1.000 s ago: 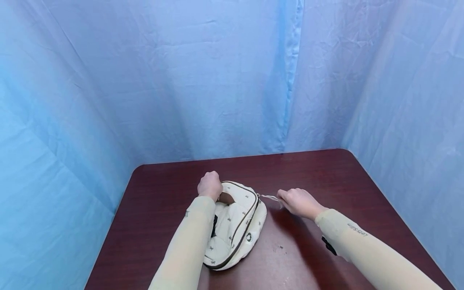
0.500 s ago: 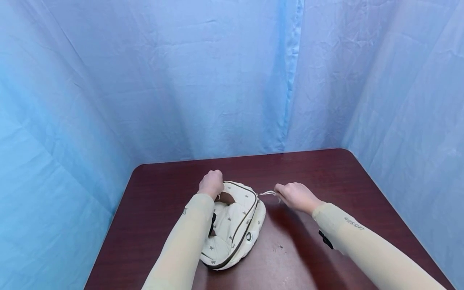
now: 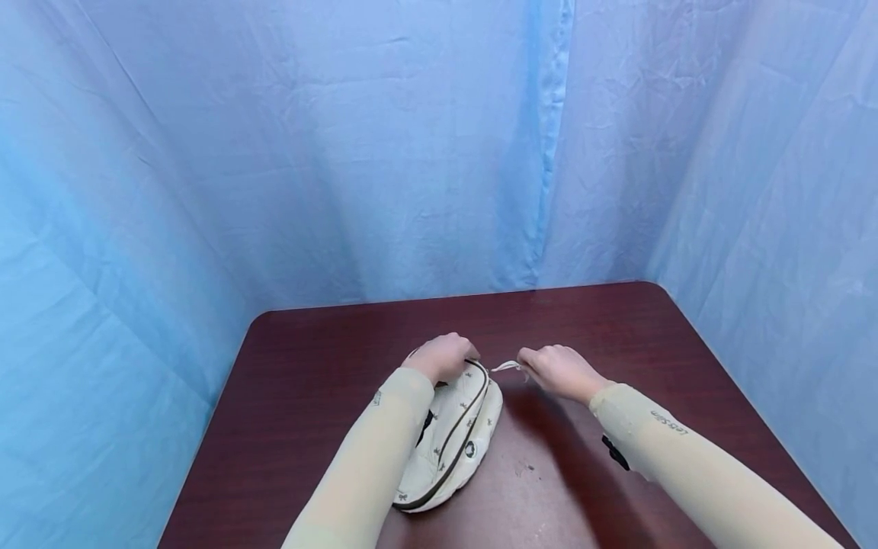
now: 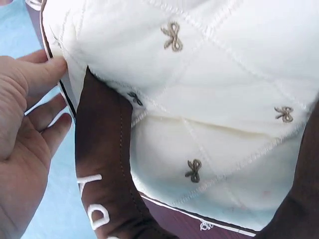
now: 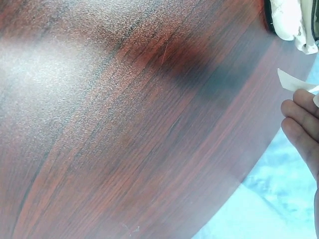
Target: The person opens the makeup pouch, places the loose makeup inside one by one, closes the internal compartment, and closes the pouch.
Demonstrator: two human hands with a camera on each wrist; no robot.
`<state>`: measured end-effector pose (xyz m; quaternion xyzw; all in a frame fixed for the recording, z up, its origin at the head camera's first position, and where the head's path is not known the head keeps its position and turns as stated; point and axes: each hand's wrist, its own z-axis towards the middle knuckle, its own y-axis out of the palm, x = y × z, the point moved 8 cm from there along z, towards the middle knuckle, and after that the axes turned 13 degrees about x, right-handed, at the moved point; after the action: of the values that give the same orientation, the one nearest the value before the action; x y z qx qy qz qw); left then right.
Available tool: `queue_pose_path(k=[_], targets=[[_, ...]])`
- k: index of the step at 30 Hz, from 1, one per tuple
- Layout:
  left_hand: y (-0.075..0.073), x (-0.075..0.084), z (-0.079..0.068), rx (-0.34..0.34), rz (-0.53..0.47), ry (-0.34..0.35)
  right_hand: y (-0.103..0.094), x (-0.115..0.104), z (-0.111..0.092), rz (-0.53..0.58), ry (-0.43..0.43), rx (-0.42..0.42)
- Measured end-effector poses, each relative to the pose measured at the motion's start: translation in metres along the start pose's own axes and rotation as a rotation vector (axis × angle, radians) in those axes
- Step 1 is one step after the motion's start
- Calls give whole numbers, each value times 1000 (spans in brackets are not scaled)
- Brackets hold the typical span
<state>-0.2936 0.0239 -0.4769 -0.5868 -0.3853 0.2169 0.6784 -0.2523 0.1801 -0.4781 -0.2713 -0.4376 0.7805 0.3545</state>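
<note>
A cream quilted bag (image 3: 449, 446) with small brown bow motifs and dark zipper trim lies on the table. My left hand (image 3: 442, 357) is at its far end. In the left wrist view, the thumb of that left hand (image 4: 25, 99) presses the bag's edge with fingers behind it, beside the brown handle (image 4: 102, 149) with white lettering. To the right of the bag, my right hand (image 3: 562, 371) pinches a thin white ribbon (image 3: 506, 366) that runs to the zipper's corner. The right wrist view shows the ribbon's loose end (image 5: 291, 82) past the curled fingers.
The dark reddish wooden table (image 3: 309, 381) has rounded far corners. Light blue curtains (image 3: 439, 152) hang behind it and on both sides. Small dark marks (image 3: 524, 467) show on the tabletop right of the bag.
My left hand has left the spot by the brown handle and moved right along the bag's far end to the edge near the zipper. My right hand, holding the ribbon, has shifted slightly left.
</note>
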Motion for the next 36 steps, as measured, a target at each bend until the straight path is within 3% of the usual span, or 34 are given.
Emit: queue_pose_path(k=[4,10,15,24,36], targets=[[0,7,0,23,66,52,0,-1,1,-6,-11,14],[-5,12,1,131,235,121,-2,-4,3,-9,-12,27],[-8,10,1,183,345,131,0,-6,2,-16,-16,10],[-17,-3,0,178,326,41,3,-10,1,-14,-47,31],[-25,-35,-8,182,266,-129,0,-15,2,-14,-77,85]])
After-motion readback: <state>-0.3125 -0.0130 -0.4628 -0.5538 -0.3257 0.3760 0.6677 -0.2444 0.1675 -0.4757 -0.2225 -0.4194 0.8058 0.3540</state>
